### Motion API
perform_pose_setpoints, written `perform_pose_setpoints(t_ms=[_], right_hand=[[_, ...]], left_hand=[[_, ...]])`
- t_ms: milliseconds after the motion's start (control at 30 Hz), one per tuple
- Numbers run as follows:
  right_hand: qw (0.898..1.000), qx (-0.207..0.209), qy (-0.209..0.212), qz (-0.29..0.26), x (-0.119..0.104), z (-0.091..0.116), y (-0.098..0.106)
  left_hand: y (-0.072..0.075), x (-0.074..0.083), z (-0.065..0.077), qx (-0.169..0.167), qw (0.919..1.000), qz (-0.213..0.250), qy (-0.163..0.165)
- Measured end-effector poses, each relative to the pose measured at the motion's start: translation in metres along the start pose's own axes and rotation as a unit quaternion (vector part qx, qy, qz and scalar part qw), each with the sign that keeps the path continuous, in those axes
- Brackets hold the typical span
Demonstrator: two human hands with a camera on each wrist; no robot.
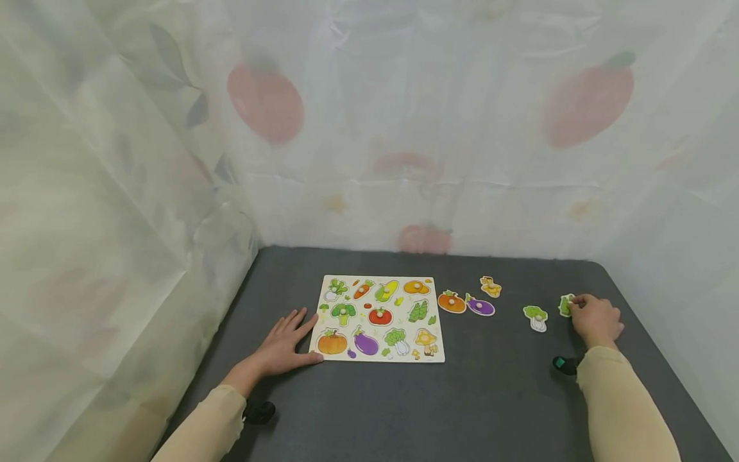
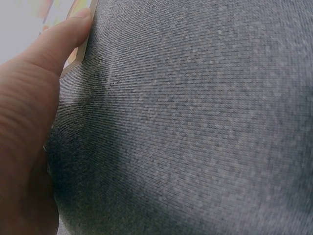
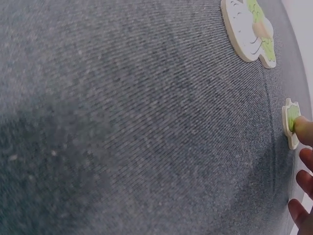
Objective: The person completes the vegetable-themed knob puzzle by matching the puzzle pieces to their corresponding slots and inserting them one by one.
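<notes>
A cream puzzle board [image 1: 353, 314] printed with colourful vegetables lies flat on the dark table. My left hand [image 1: 284, 346] rests at its left side, fingers spread, with fingertips and thumb on the edge; the left wrist view shows the thumb [image 2: 63, 36] on the board's corner. Far to the right, my right hand [image 1: 598, 321] pinches a small green vegetable puzzle piece [image 1: 564, 305], partly covered by the fingers. In the right wrist view this green piece [image 3: 287, 111] is at the fingertips. Just left of that hand lies a bok choy piece [image 1: 536, 319] with a knob.
Right of the board lie a pumpkin piece [image 1: 452, 303], an eggplant piece [image 1: 480, 306] and a yellow mushroom piece [image 1: 491, 287]. The table [image 1: 404, 410] is covered in dark ribbed cloth. Pale printed curtains [image 1: 369, 128] hang behind it and at both sides.
</notes>
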State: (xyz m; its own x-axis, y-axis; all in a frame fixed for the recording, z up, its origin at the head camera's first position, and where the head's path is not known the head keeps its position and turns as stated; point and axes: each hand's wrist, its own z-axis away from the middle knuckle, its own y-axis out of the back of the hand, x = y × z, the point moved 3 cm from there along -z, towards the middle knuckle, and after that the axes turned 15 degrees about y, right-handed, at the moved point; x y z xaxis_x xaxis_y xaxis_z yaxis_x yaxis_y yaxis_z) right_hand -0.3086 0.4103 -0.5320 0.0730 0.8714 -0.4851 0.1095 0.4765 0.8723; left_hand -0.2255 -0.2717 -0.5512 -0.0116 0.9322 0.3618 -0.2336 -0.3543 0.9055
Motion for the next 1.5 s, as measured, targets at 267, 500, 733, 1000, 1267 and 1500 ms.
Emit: perform_pose_setpoints(t_ms=[267,500,733,1000,1267,1500], right_hand=[[1.0,0.01,0.017,0.016,0.0,-0.001,0.003],[0.997,0.03,0.064,0.022,-0.018,-0.006,0.003],[0.99,0.043,0.133,0.016,-0.046,-0.01,-0.006],[0.98,0.039,0.197,0.003,-0.09,-0.009,-0.023],[0.969,0.02,0.245,-0.025,-0.138,-0.003,-0.043],[0.957,0.005,0.287,-0.039,-0.174,0.002,-0.069]], left_hand=[[0.0,0.0,-0.002,0.002,1.0,-0.004,-0.002],[-0.001,-0.001,-0.002,-0.002,1.0,-0.001,-0.001],[0.0,-0.001,-0.001,0.001,1.0,0.003,-0.002],[0.0,-0.001,-0.001,0.002,1.0,-0.001,-0.003],[0.001,-0.001,-0.001,0.004,1.0,-0.001,-0.007],[0.002,0.0,0.0,-0.002,1.0,0.002,-0.005]])
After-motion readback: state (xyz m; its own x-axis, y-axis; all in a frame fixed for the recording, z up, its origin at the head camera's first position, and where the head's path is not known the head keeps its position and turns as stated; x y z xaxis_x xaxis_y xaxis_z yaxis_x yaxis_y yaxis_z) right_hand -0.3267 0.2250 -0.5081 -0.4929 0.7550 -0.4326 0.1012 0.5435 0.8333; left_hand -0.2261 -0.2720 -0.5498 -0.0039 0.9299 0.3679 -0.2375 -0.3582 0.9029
